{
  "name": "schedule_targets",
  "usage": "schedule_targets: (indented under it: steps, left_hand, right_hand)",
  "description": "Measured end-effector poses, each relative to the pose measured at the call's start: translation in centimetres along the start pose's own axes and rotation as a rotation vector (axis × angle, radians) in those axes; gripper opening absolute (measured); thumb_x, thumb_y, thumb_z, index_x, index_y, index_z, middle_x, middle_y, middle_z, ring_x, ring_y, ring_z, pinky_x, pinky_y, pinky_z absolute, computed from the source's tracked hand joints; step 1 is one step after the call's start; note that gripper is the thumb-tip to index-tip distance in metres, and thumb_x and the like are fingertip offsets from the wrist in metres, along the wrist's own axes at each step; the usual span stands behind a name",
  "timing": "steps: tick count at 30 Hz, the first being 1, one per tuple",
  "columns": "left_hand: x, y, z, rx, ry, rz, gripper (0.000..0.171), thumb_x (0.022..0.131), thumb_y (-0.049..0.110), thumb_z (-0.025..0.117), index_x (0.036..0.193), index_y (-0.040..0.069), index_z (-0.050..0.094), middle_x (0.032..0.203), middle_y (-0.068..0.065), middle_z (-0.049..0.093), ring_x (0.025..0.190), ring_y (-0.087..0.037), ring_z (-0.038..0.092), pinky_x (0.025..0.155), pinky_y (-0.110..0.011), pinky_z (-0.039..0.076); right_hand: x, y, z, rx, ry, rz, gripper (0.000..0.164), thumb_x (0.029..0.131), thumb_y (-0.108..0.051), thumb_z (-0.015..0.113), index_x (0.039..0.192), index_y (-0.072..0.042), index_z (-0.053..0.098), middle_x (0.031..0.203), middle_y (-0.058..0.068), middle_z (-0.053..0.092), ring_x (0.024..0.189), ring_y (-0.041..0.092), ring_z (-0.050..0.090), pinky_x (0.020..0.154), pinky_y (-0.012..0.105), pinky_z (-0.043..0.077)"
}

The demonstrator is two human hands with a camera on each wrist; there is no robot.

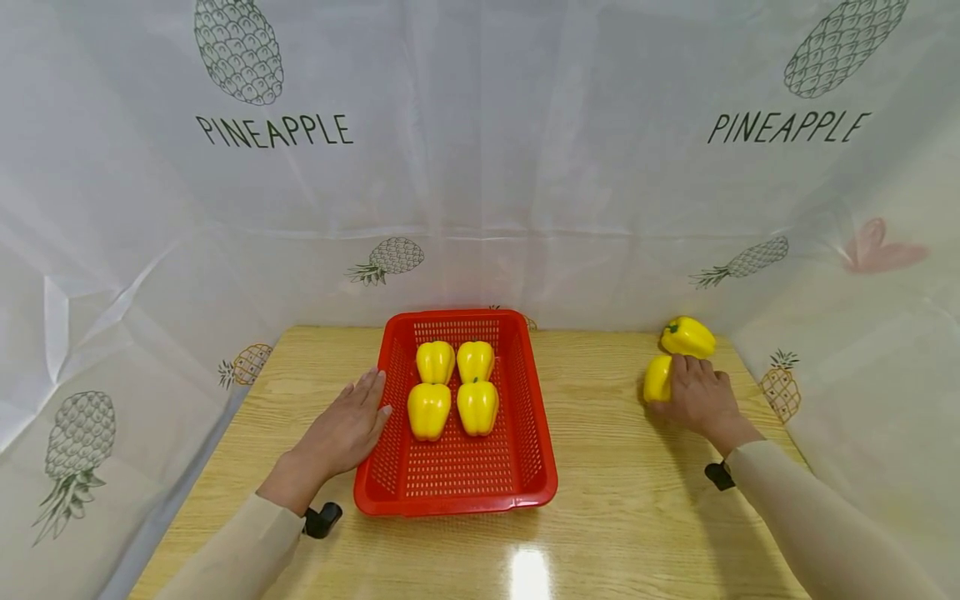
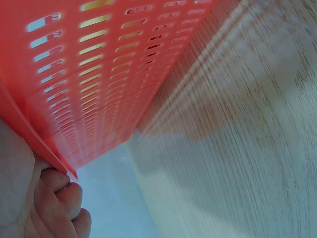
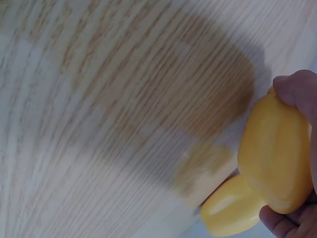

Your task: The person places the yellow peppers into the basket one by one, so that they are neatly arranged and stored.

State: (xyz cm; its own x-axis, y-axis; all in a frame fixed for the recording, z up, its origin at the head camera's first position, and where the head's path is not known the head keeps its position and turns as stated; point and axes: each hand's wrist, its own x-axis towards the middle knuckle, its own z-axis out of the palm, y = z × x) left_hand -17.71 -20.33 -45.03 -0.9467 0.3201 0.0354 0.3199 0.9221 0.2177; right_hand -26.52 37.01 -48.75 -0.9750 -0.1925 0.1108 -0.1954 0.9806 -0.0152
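My right hand [image 1: 701, 396] grips a yellow bell pepper [image 1: 657, 379] on the right side of the table. The right wrist view shows the thumb at one end of this pepper [image 3: 277, 151] and fingertips at the other. Just behind it lies another yellow pepper [image 1: 688, 337] on its side. A red plastic basket [image 1: 457, 504] with slotted walls holds several yellow peppers [image 1: 477, 408] in two rows. My left hand [image 1: 348, 425] rests on the basket's left rim, its fingers extended along it. Part of that hand is cut off in the left wrist view.
The wooden table [image 1: 600, 467] carries the basket near its middle. White sheeting [image 1: 525, 183] printed with pineapples hangs behind and at both sides, meeting the table's edges. A dark wrist device [image 1: 720, 476] sits at the right cuff, another [image 1: 322, 520] at the left.
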Motion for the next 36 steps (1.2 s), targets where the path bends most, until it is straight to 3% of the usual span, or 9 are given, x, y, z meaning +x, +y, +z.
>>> schedule_targets:
  steps: [16,36]
  left_hand:
    - [0.0,-0.3,0.4,0.011,0.001,0.008,0.066,0.112,0.027,0.048,0.161,-0.012,0.027,0.168,-0.031,0.029,0.157,-0.046,0.03,0.127,-0.061,0.028]
    - [-0.2,0.0,-0.2,0.004,-0.004,-0.005,0.065,0.112,0.025,0.048,0.161,-0.012,0.027,0.169,-0.031,0.028,0.157,-0.046,0.029,0.127,-0.062,0.028]
  right_hand:
    - [0.2,-2.5,-2.2,-0.044,0.208,-0.127,0.092,0.076,-0.047,0.09,0.13,0.012,0.042,0.108,0.031,0.054,0.103,0.048,0.056,0.076,0.063,0.048]
    - [0.3,-11.9,-8.2,-0.025,0.443,-0.334,0.088,0.074,-0.05,0.085,0.128,0.01,0.05,0.108,0.027,0.062,0.097,0.046,0.06,0.078,0.058,0.053]
